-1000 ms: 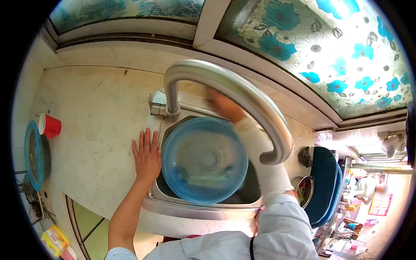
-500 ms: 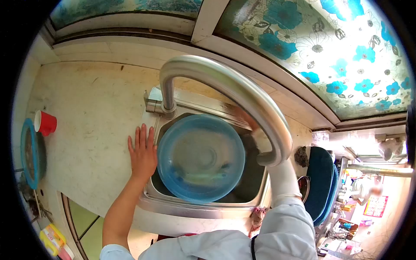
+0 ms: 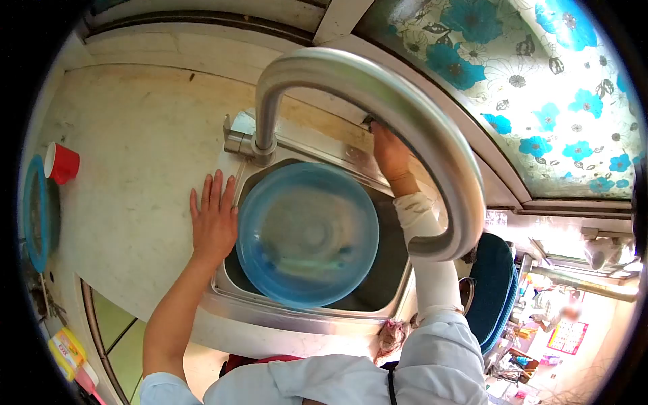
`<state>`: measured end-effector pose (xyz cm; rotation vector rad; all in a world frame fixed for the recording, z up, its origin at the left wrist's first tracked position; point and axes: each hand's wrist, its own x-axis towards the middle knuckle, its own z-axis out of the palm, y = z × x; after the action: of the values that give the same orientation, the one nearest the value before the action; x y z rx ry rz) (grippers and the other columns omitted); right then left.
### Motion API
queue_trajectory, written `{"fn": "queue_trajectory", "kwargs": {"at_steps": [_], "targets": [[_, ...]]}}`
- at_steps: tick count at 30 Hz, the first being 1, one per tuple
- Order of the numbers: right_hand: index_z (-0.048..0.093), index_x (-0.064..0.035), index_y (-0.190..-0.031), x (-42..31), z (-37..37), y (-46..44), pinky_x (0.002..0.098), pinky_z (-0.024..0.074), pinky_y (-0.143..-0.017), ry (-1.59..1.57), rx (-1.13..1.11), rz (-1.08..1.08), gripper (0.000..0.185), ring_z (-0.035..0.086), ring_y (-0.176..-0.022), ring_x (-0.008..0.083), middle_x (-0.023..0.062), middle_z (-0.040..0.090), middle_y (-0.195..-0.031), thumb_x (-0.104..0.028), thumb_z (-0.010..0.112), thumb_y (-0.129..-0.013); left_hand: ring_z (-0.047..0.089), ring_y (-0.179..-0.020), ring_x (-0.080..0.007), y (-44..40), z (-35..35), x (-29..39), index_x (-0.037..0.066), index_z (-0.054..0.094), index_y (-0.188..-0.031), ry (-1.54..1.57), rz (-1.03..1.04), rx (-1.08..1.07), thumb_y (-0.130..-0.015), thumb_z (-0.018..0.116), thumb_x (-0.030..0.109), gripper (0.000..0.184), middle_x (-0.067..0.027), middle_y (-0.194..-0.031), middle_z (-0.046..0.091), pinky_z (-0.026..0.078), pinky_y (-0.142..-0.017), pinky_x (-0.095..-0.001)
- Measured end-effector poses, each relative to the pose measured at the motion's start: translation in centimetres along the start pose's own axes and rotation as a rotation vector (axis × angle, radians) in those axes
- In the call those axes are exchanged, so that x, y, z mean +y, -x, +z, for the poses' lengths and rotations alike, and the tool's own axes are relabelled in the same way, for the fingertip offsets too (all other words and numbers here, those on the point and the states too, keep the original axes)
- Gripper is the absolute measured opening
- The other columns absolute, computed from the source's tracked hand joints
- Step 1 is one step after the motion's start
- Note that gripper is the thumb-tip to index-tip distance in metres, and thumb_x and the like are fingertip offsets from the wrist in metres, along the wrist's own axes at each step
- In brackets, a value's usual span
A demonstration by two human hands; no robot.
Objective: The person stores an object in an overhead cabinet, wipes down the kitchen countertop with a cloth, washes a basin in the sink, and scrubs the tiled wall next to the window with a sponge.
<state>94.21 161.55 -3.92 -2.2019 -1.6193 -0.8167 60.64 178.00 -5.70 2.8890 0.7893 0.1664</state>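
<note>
My left hand [image 3: 214, 219] lies flat on the counter beside the sink's left edge, fingers spread. Behind the sink, under the arch of the faucet [image 3: 378, 81], my right hand [image 3: 390, 154] reaches to the back ledge near the window wall. Its fingers close on a small dark thing [image 3: 368, 121], too small to name. A blue translucent basin [image 3: 308, 233] sits in the steel sink [image 3: 388, 270], with blurry pale and greenish shapes in it.
On the left are a red cup [image 3: 62, 163], a blue-rimmed basin [image 3: 35, 212] and a yellow package [image 3: 67, 352]. A crumpled cloth [image 3: 391, 337] hangs at the sink's front. Dark blue trays [image 3: 493, 287] stand on the right. Another person [image 3: 555, 305] is far off at right.
My right hand has moved from over the sink's back edge to the ledge behind it. My left hand stays on the counter. The view has shifted, bringing the faucet closer.
</note>
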Motion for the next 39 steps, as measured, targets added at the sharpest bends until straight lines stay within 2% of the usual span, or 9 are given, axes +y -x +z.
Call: {"fn": "queue_trajectory", "kwargs": {"at_steps": [2,6,7,10,16,23,26,33,39], "targets": [[0.06,-0.0062,-0.098,-0.4,-1.4,-1.6,0.0383,0.0481,-0.066,-0.012,0.123,0.022,0.023,0.058,-0.078,0.0317,0.0137,0.061,-0.09,-0.003,0.053,-0.076,0.019,-0.131,-0.0269,0.1,0.2,0.1,0.01,0.026,-0.136,-0.015,-0.009,-0.025,-0.085,0.047,0.018,0.056,-0.0106,-0.142,0.02,0.011,-0.105,-0.0497],[0.057,-0.004,-0.092,-1.5,3.4,0.2,0.0413,0.0415,-0.081,-0.078,-0.137,-0.056,0.027,0.047,-0.093,0.0286,0.0115,0.051,-0.099,-0.016,0.056,-0.068,0.017,-0.132,-0.027,-0.5,-0.2,0.0,0.01,0.025,-0.136,0.004,-0.02,-0.074,-0.084,0.047,0.016,0.056,-0.0105,-0.143,0.019,0.009,-0.106,-0.0488],[0.056,-0.0046,-0.094,-1.8,2.3,-0.2,0.0414,0.0415,-0.081,-0.4,-0.009,0.002,0.028,0.047,-0.093,0.0289,0.0114,0.05,-0.1,-0.015,0.055,-0.068,0.016,-0.132,-0.0273,-0.3,-0.2,-0.1,0.01,0.025,-0.136,0.009,-0.032,-0.093,-0.084,0.047,0.015,0.056,-0.0106,-0.143,0.019,0.008,-0.106,-0.0486],[0.055,-0.0055,-0.098,1.2,-1.4,1.4,0.0421,0.0408,-0.083,-0.036,-0.125,0.003,0.028,0.048,-0.095,0.0308,0.0123,0.05,-0.1,-0.009,0.054,-0.07,0.016,-0.132,-0.0283,-0.2,-0.2,0.0,0.009,0.025,-0.136,-0.025,-0.016,-0.102,-0.084,0.047,0.014,0.056,-0.011,-0.143,0.018,0.008,-0.106,-0.0491],[0.048,-0.0012,-0.092,8.0,-6.8,8.7,0.0424,0.0384,-0.079,0.143,0.4,0.746,0.023,0.046,-0.09,0.0351,0.0181,0.049,-0.092,0.005,0.054,-0.07,0.016,-0.132,-0.0299,-0.3,0.4,0.2,0.007,0.026,-0.136,-0.078,0.009,-0.05,-0.085,0.045,0.013,0.055,-0.0121,-0.143,0.019,0.008,-0.105,-0.05],[0.049,-0.0018,-0.092,4.1,-4.9,3.1,0.0421,0.0402,-0.076,-0.177,0.514,0.468,0.025,0.047,-0.086,0.0355,0.0178,0.05,-0.091,0.006,0.057,-0.07,0.017,-0.131,-0.0323,-0.2,0.7,0.3,0.007,0.026,-0.135,-0.145,0.004,-0.074,-0.086,0.044,0.014,0.053,-0.0142,-0.142,0.02,0.011,-0.104,-0.0514],[0.047,-0.0005,-0.092,8.8,-7.8,8.8,0.035,0.04,-0.073,-0.071,0.751,1.087,0.019,0.047,-0.083,0.0269,0.0128,0.047,-0.088,0.003,0.055,-0.075,0.018,-0.131,-0.032,0.0,0.7,0.4,0.005,0.028,-0.133,-0.143,0.038,-0.021,-0.086,0.045,0.015,0.051,-0.0148,-0.141,0.021,0.011,-0.104,-0.0512],[0.048,-0.0012,-0.093,2.4,-5.2,0.6,0.0391,0.0386,-0.077,-0.199,0.676,0.549,0.023,0.047,-0.085,0.0325,0.0174,0.048,-0.09,0.005,0.056,-0.073,0.018,-0.131,-0.0315,-0.1,1.0,0.1,0.003,0.032,-0.131,-0.115,0.073,-0.02,-0.087,0.044,0.017,0.047,-0.0163,-0.14,0.023,0.011,-0.105,-0.0503],[0.047,0.0002,-0.094,9.0,-8.6,7.5,0.0386,0.0389,-0.077,-0.077,0.849,0.834,0.023,0.046,-0.086,0.0329,0.0175,0.048,-0.092,0.005,0.057,-0.073,0.018,-0.131,-0.0319,-0.5,-0.5,2.0,0.003,0.029,-0.133,-0.14,0.007,-0.072,-0.087,0.044,0.018,0.05,-0.0166,-0.14,0.023,0.012,-0.104,-0.0506]]}}
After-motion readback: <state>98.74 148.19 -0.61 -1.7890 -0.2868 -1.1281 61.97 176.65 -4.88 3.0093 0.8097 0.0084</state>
